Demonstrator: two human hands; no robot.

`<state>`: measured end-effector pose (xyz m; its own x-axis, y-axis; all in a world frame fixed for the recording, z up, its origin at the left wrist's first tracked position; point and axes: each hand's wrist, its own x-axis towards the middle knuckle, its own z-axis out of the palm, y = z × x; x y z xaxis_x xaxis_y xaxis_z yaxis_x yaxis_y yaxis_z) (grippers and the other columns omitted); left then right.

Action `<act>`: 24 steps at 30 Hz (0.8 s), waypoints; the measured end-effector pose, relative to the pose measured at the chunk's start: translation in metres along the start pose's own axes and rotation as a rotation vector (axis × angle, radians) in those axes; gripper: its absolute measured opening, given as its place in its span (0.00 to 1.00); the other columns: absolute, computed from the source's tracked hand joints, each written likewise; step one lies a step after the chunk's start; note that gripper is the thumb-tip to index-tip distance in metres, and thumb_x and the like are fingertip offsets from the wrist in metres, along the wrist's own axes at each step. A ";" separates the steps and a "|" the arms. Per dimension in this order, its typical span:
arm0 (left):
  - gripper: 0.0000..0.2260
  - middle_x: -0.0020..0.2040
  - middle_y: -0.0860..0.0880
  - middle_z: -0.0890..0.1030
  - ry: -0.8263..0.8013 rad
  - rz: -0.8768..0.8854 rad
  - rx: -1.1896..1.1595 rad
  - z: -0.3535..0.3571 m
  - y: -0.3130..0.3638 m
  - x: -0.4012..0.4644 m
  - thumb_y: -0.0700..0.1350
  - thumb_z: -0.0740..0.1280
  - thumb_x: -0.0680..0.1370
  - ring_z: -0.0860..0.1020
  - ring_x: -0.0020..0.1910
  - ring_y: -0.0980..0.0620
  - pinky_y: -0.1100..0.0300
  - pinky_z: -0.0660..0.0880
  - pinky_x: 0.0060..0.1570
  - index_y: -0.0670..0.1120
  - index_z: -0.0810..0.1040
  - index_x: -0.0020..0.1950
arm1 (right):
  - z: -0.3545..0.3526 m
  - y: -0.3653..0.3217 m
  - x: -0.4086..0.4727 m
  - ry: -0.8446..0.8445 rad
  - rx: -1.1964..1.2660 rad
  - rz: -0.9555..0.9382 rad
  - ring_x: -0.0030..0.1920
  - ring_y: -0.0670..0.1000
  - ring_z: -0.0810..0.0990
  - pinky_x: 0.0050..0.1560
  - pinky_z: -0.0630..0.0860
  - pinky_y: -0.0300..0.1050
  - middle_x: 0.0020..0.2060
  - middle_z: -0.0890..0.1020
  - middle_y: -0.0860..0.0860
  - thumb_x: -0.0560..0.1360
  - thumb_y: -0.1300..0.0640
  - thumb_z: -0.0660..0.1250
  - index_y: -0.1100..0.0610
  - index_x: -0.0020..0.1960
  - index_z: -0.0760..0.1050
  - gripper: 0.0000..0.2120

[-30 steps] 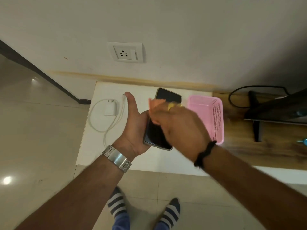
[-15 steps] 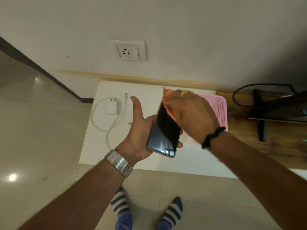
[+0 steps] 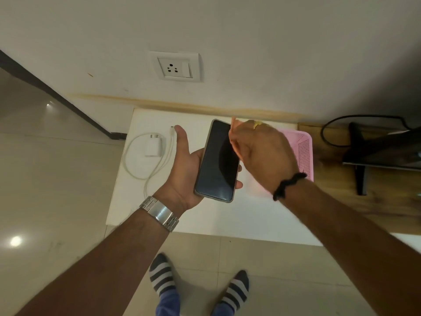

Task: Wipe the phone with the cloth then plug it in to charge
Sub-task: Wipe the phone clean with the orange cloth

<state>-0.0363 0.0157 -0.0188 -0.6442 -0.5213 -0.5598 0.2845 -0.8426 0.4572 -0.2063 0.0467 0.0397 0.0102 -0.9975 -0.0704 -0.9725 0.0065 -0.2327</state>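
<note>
A person looks down at their 2 hands above a white tabletop (image 3: 205, 224). The left hand (image 3: 182, 169) cradles a dark phone (image 3: 217, 160) from beneath, screen up, thumb stretched out clear of the glass. The right hand (image 3: 262, 153) is pinched shut on a peach cloth (image 3: 234, 135), which meets the phone's right edge near the far end. Just beyond the left thumb, a white charger (image 3: 154, 145) and its looped cable (image 3: 136, 169) lie on the tabletop; a wall socket (image 3: 175, 67) sits on the wall beyond both hands. A pink basket (image 3: 303, 151) rests behind the right hand. Wiping looks underway. To do it well, the left hand should grip firmly while the cloth covers the full screen in even passes, edges included, before the person reaches for the cable.
</note>
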 end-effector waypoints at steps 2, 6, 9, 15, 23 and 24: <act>0.52 0.61 0.38 0.87 0.045 0.010 0.025 -0.005 0.001 0.007 0.84 0.47 0.70 0.87 0.56 0.38 0.38 0.85 0.53 0.45 0.87 0.64 | 0.007 -0.017 -0.019 -0.076 0.002 -0.050 0.48 0.57 0.80 0.44 0.76 0.45 0.48 0.82 0.53 0.76 0.64 0.65 0.55 0.55 0.80 0.11; 0.51 0.67 0.35 0.83 0.131 0.004 0.074 -0.017 -0.004 0.021 0.82 0.47 0.73 0.86 0.57 0.39 0.41 0.83 0.60 0.43 0.81 0.72 | 0.027 -0.040 -0.060 -0.128 0.174 -0.109 0.50 0.55 0.84 0.52 0.82 0.47 0.54 0.85 0.54 0.77 0.66 0.68 0.56 0.60 0.83 0.14; 0.49 0.71 0.33 0.80 0.159 0.008 0.030 -0.020 -0.011 0.027 0.79 0.47 0.76 0.84 0.57 0.38 0.40 0.80 0.62 0.42 0.80 0.73 | 0.042 -0.051 -0.074 -0.237 0.224 -0.145 0.51 0.55 0.87 0.56 0.83 0.48 0.56 0.86 0.57 0.73 0.66 0.76 0.61 0.65 0.80 0.20; 0.52 0.67 0.36 0.84 0.091 -0.012 0.002 -0.014 -0.020 0.033 0.85 0.48 0.69 0.85 0.61 0.36 0.37 0.82 0.58 0.46 0.85 0.67 | 0.025 -0.011 -0.012 -0.031 0.033 -0.069 0.49 0.58 0.80 0.49 0.80 0.53 0.49 0.82 0.54 0.79 0.61 0.61 0.56 0.57 0.79 0.10; 0.52 0.68 0.38 0.84 0.118 -0.019 0.029 -0.013 -0.014 0.040 0.84 0.46 0.71 0.84 0.66 0.36 0.37 0.81 0.63 0.47 0.83 0.70 | 0.033 -0.020 0.001 0.010 0.055 -0.060 0.47 0.58 0.81 0.45 0.79 0.49 0.48 0.82 0.54 0.80 0.59 0.61 0.56 0.59 0.79 0.11; 0.53 0.69 0.37 0.83 0.140 -0.018 0.028 -0.016 -0.013 0.041 0.85 0.46 0.70 0.82 0.68 0.36 0.38 0.79 0.66 0.46 0.81 0.72 | 0.035 -0.028 -0.011 -0.031 0.118 -0.077 0.46 0.57 0.81 0.45 0.80 0.50 0.47 0.82 0.54 0.79 0.59 0.61 0.56 0.57 0.79 0.10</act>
<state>-0.0552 0.0031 -0.0587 -0.5433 -0.5212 -0.6581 0.2525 -0.8491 0.4639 -0.1708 0.0601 0.0128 0.0924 -0.9927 -0.0780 -0.9344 -0.0594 -0.3511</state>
